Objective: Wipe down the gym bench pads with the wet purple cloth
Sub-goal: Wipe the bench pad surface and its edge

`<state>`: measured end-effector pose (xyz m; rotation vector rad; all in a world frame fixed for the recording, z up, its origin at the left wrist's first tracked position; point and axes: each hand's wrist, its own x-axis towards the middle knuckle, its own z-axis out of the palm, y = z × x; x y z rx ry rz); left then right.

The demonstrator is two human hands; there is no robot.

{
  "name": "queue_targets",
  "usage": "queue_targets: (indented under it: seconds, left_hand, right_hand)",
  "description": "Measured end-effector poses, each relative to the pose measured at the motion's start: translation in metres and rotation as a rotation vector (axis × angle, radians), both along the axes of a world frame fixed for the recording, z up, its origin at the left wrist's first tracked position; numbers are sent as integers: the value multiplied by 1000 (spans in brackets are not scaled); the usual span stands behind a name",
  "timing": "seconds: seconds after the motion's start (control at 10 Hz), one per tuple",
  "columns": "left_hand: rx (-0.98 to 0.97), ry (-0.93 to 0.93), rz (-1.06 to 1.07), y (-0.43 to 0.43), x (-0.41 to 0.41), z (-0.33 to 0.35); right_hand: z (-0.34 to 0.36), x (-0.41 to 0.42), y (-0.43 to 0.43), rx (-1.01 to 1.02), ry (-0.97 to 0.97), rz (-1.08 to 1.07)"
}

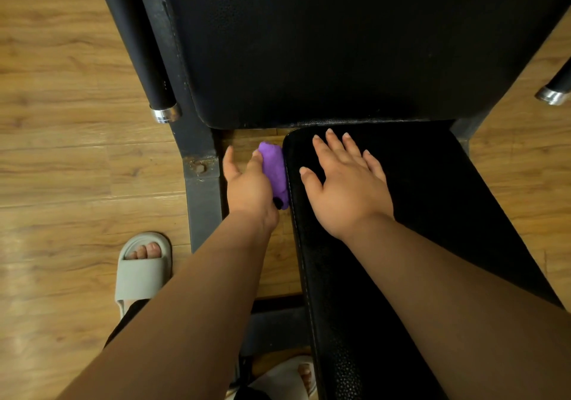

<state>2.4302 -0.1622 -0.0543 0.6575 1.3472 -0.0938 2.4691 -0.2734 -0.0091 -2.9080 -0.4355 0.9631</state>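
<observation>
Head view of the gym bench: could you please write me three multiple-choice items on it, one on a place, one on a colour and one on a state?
1. Where is the purple cloth?
A. Spread flat on top of the seat pad.
B. Against that pad's left side.
C. Under the right hand.

2. What colour is the seat pad?
A. Black.
B. Red.
C. White.

3. How does the right hand lie?
A. Clenched in a fist.
B. Gripping the cloth.
C. Flat on the seat pad, fingers spread.

Answers:
1 B, the left hand holds the bunched cloth to the pad's side edge.
2 A, its cover is black.
3 C, its straight fingers rest on the pad's top, apart from the cloth.
</observation>
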Motion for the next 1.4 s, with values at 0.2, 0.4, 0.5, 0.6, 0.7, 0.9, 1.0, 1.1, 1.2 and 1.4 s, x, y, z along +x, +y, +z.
queue_targets:
  seconds: [0.2, 0.4, 0.5, 0.6, 0.7, 0.9, 1.0, 1.1, 1.2, 1.4]
  left_hand:
    - [28, -30, -201, -8, -5, 8]
    - [272, -110, -454, -10, -9, -2]
    - [264, -77, -464, -5, 5, -7]
    - [297, -77, -485, -5, 1, 0]
    - [364, -160, -531, -11, -21, 14]
    - [233, -46, -439, -4, 12, 3]
    - [302, -105, -466, -5, 7, 7]
    - [374, -186, -513, -13, -20, 17]
    - [304, -136, -445, -11, -12, 7]
    - [191, -58, -408, -3, 15, 3]
  right_hand:
    - [0, -1, 0, -3, -3, 0]
    - [0, -1, 0, -6, 1, 0]
    - [0, -1, 0, -3, 1, 3]
    - [0, -1, 0, -1, 0, 4]
    - [1, -1, 0, 1, 2, 4]
    - [0, -1, 1, -6, -4, 1]
    - [0, -1, 1, -2, -4, 0]
    - [0, -2, 1, -6, -21, 1]
    - [0, -2, 1, -3, -21, 5]
    - [-2, -2, 1, -8, -27, -1]
